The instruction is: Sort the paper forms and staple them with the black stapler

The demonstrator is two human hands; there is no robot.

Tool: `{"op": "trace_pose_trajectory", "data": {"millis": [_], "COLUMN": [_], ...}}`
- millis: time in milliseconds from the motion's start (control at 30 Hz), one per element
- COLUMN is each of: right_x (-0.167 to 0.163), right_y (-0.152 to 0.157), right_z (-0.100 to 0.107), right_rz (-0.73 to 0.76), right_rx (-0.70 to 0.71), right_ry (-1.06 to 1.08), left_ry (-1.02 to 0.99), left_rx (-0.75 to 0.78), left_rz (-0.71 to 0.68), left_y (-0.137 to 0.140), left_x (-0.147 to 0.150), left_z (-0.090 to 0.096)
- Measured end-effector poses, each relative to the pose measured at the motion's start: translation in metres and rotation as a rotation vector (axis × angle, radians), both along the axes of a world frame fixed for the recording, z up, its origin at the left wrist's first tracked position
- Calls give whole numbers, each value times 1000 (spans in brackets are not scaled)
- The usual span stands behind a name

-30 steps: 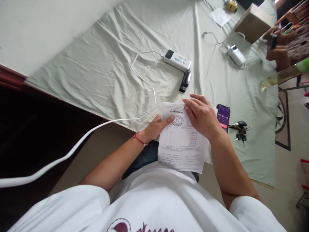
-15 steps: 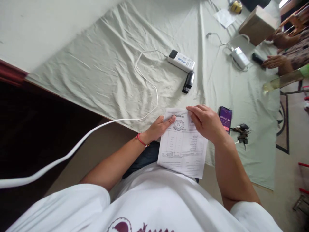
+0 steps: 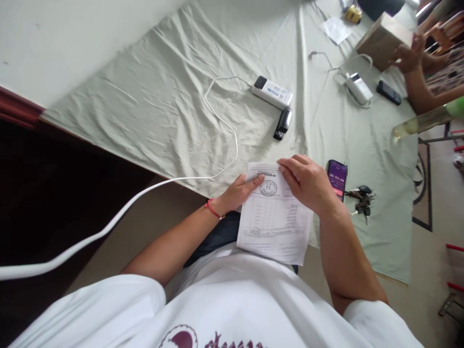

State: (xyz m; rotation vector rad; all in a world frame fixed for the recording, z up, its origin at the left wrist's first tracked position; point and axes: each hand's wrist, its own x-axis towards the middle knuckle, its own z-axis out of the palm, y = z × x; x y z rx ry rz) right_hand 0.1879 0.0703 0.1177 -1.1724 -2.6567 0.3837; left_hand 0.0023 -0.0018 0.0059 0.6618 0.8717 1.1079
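A printed paper sheet (image 3: 271,222) with an oval stamp hangs between my hands at the table's near edge. My left hand (image 3: 239,193) grips its left side, thumb on top near the stamp and the other fingers hidden behind. At the top edge, the fingertips of my right hand (image 3: 306,181) pinch the paper, and the palm covers its upper right part. Just beyond the paper a black stapler (image 3: 282,123) lies against a white power bank (image 3: 271,92) with a cable plugged in. To the right of my right hand is a phone (image 3: 337,179) with a lit timer screen.
Keys (image 3: 361,199) lie beside the phone. A white cable (image 3: 163,183) runs across the cloth and off the near edge. Farther right are a second white device (image 3: 358,88), a black phone (image 3: 388,92), a bottle (image 3: 420,122), a cardboard box (image 3: 384,41) and another person's hand (image 3: 411,55).
The other person's hand has left the black phone and moved to the box, which is tilted a little. My hands and the paper have hardly moved.
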Motion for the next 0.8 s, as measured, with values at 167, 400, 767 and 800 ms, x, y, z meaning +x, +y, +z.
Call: {"op": "trace_pose_trajectory", "data": {"millis": [167, 400, 767, 800], "right_x": [28, 77, 90, 92], "right_y": [13, 6, -31, -34], "right_z": [9, 12, -56, -59], "right_rz": [-79, -399, -595, -601], "right_rx": [-30, -590, -1050, -1090], "right_ry": [-47, 457, 952, 939], "left_ry": [7, 13, 36, 34], "left_rx": [-14, -21, -16, -19], "left_rz": [-6, 20, 112, 112], "left_y": [0, 0, 0, 0], "left_x": [-4, -7, -6, -6], "left_z": [-3, -1, 6, 6]}}
